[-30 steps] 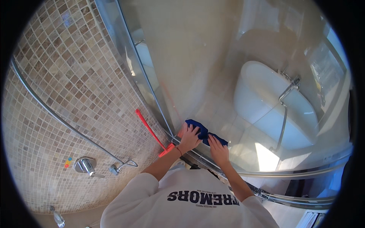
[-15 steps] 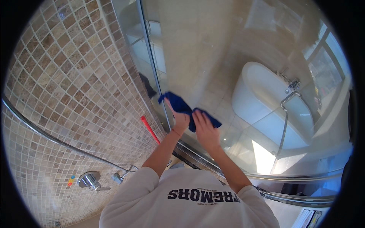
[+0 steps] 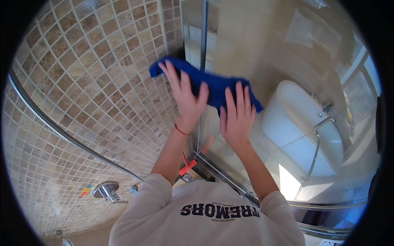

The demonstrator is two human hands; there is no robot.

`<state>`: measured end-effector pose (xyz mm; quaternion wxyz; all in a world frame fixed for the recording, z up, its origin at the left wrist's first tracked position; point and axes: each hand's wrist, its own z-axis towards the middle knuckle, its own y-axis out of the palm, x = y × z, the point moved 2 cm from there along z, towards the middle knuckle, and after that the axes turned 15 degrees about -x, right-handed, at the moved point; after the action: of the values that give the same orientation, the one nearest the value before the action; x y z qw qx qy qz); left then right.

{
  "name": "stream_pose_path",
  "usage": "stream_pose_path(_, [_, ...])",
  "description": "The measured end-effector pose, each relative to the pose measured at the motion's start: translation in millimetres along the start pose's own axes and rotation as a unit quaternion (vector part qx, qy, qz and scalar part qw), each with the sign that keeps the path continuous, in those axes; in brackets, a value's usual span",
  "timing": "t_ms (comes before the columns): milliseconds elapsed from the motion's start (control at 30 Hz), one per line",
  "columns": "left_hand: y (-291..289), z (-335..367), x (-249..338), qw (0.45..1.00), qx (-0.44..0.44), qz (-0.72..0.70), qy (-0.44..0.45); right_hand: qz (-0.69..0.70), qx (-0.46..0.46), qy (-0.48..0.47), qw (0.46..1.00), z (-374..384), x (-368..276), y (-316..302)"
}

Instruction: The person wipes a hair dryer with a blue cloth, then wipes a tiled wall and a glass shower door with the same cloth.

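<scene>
A dark blue cloth [image 3: 219, 84] stretches across between both my hands, in front of the tiled wall and the glass panel. My left hand [image 3: 186, 92] holds its left part, fingers spread over the fabric and thumb apart. Lower and to the right, my right hand [image 3: 237, 119] holds the other end with its fingers extended over it. Whether the cloth touches the wall or glass is not certain. Below my left forearm is a red tool [image 3: 188, 167], partly hidden by that arm; its kind is unclear.
Beige mosaic tiles cover the wall [image 3: 102, 82] on the left, where a metal shower hose [image 3: 61, 127] and a chrome mixer tap [image 3: 107, 192] show. A vertical metal strip [image 3: 204, 37] edges the glass. Beyond the glass stands a white bathtub [image 3: 283, 119].
Both hands have moved up and farther apart. The bunched cloth has been spread wider. My view has shifted, and the red tool now appears lower, near my sleeve.
</scene>
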<state>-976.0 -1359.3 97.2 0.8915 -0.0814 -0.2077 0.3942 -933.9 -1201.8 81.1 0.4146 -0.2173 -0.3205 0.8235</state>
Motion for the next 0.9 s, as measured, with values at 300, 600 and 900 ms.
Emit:
stream_pose_path(300, [68, -149, -88, 0.984, -0.157, 0.010, -0.089, -0.126, -0.167, -0.035, 0.977, -22, -3, 134])
stream_pose_path(600, [85, -332, -47, 0.853, -0.363, -0.094, -0.362, -0.169, -0.387, -0.094, 0.902, -230, 35, 224])
stream_pose_path(900, [122, -254, -35, 0.940, -0.248, -0.198, -0.122, -0.136, -0.285, 0.127, 0.940, -169, 26, 81])
